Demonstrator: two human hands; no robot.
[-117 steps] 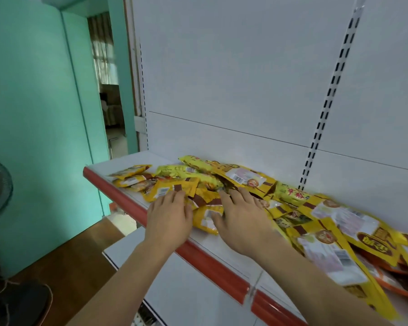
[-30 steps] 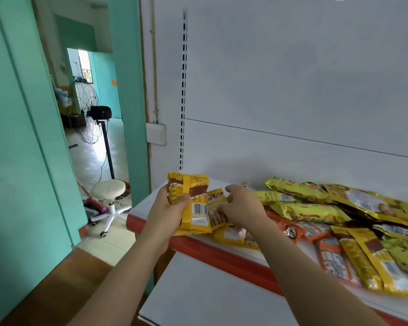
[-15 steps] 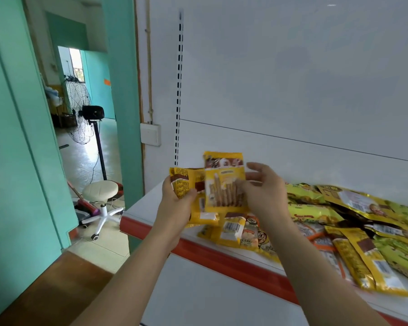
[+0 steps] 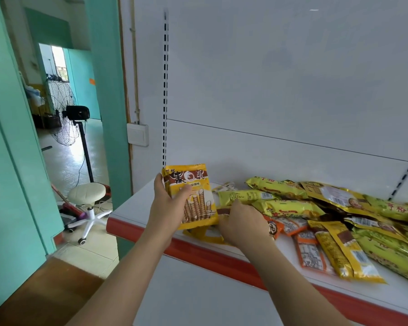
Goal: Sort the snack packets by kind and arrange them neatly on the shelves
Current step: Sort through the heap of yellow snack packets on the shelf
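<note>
My left hand holds a small stack of yellow-and-brown wafer-roll packets upright above the left end of the white shelf. Just to its right, my right hand lies palm down on more yellow packets flat on the shelf; its fingers are hidden and I cannot tell whether they grip one. A loose heap covers the shelf to the right: long green-yellow packets, orange packets and yellow-brown packets.
The shelf has a red front strip and a white back panel with a slotted upright. A lower white shelf juts out below. At left, a teal pillar, a white stool and a standing fan.
The packet my right hand held up half a second ago now sits in the left hand's stack. My right hand has dropped onto the packets lying on the shelf.
</note>
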